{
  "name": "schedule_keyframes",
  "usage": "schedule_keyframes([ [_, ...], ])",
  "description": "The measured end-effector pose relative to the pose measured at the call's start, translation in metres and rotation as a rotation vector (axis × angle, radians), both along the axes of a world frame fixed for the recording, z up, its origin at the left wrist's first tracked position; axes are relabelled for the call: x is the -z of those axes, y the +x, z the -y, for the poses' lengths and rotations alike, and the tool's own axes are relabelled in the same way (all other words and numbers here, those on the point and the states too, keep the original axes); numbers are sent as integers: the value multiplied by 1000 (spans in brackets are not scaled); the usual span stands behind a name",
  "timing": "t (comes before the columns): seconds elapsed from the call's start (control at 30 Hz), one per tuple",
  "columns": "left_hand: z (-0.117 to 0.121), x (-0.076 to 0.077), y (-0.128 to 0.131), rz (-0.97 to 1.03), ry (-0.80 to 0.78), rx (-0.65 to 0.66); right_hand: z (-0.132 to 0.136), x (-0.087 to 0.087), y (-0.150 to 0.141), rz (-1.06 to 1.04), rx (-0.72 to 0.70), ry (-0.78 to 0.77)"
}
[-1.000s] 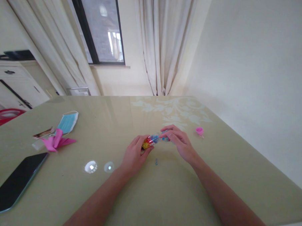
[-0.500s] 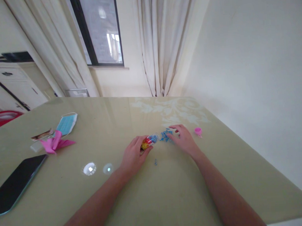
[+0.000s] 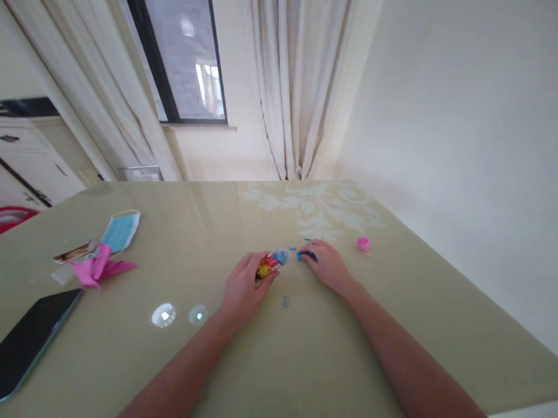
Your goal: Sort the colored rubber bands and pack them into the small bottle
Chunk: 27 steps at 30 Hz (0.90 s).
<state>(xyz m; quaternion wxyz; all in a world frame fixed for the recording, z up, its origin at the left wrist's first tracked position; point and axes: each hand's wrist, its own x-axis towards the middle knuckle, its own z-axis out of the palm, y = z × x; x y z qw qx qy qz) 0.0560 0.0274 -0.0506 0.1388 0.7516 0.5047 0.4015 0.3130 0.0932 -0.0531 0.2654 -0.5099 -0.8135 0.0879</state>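
Observation:
My left hand (image 3: 240, 289) lies on the table (image 3: 286, 369) with its fingers wrapped round a small clear bottle (image 3: 272, 261) that holds red, yellow and blue bits and lies on its side, its mouth to the right. My right hand (image 3: 326, 265) rests just right of the bottle's mouth, fingers curled over a clump of small blue loops (image 3: 305, 255). One stray blue loop (image 3: 285, 303) lies on the table nearer to me, between my hands. A pink cap (image 3: 363, 245) sits to the right of my right hand.
At the left lie a dark phone (image 3: 23, 344), a pink folded paper shape (image 3: 97, 270), a blue face mask (image 3: 120, 231) and a small packet (image 3: 72, 251). A wall runs along the table's right edge; curtains and a window stand behind.
My right hand slid from the bottle out to the spilled blue loops, then drew back toward the bottle's mouth, closing over them. My left hand kept hold of the bottle.

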Motion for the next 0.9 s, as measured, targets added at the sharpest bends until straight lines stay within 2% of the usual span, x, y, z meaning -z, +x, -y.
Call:
schedule_keyframes([
  [0.13, 0, 0, -1, -30, 16, -12, 1, -4, 1, -114, 40, 31],
  [0.5, -1, 1, -1, -64, 46, -45, 8, -18, -1, -373, 134, -25],
  [0.6, 0, 1, -1, -72, 56, -52, 14, -25, -7, -472, 109, -50],
  [0.73, 0, 1, -1, -112, 63, -76, 25, -33, -18, -592, 6, -71],
  [0.9, 0, 1, -2, -195, 135, -87, 34, -36, -28, -590, -75, -83],
])
